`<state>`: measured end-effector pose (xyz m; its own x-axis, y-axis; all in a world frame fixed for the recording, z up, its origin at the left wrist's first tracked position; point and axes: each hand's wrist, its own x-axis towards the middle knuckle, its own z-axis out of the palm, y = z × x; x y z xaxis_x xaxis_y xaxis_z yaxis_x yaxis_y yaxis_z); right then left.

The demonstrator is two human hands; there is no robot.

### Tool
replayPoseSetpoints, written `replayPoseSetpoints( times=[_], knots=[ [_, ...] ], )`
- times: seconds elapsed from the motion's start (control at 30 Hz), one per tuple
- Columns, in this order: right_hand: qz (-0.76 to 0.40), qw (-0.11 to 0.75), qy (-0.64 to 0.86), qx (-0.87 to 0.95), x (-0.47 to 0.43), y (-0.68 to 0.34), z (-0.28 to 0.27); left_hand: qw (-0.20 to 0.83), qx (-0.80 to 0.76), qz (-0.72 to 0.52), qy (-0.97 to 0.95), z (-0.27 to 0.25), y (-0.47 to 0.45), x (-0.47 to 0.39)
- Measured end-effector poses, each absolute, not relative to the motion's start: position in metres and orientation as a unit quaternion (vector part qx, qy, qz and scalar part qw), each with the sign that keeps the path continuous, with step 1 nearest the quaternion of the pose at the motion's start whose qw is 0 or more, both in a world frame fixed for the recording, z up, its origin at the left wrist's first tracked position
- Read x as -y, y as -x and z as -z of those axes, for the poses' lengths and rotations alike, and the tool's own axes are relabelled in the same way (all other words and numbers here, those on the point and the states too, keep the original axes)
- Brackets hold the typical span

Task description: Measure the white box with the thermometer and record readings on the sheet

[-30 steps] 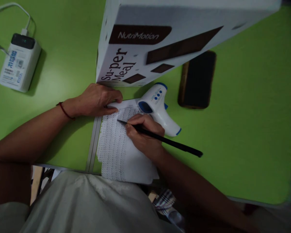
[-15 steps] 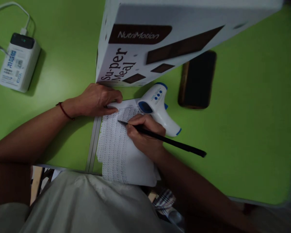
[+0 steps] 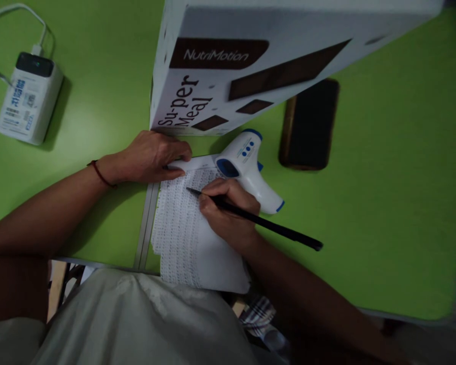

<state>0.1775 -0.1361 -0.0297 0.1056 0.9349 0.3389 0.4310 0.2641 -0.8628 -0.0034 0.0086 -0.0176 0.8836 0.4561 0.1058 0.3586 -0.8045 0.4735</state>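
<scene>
My right hand (image 3: 231,209) is closed around a black pen (image 3: 277,230). The pen's tip meets a written-on sheet of paper (image 3: 177,238), which carries dense rows of small handwriting on its left part and is bare on its lower right. My left hand (image 3: 155,156) holds the paper's top left edge down, forefinger bent and thumb lying on the sheet; its other fingers are mostly hidden. A white and blue forehead thermometer (image 3: 247,165) lies over the paper's top right corner, just beyond my right hand.
A large white NutriMotion box (image 3: 213,86) stands behind the paper. To its right lies a dark phone (image 3: 310,126). A white power bank (image 3: 30,101) with a plugged-in cable (image 3: 43,30) sits at the far left of the green table (image 3: 383,213). A metal seam (image 3: 146,228) runs beside the paper.
The pen's tip has shifted slightly right and up along the sheet, and its rear end has dipped a little. The paper's lower right corner shows more. My left hand stays put.
</scene>
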Motion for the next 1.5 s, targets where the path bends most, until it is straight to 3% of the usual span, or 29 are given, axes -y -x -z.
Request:
replayPoseSetpoints(
  times=[1.5],
  knots=[
    [-0.256, 0.476, 0.552, 0.635, 0.1366, -0.1769, 0.0267, 0.222, -0.208, -0.116, -0.946, 0.0174, 0.0040, -0.0086]
  ],
)
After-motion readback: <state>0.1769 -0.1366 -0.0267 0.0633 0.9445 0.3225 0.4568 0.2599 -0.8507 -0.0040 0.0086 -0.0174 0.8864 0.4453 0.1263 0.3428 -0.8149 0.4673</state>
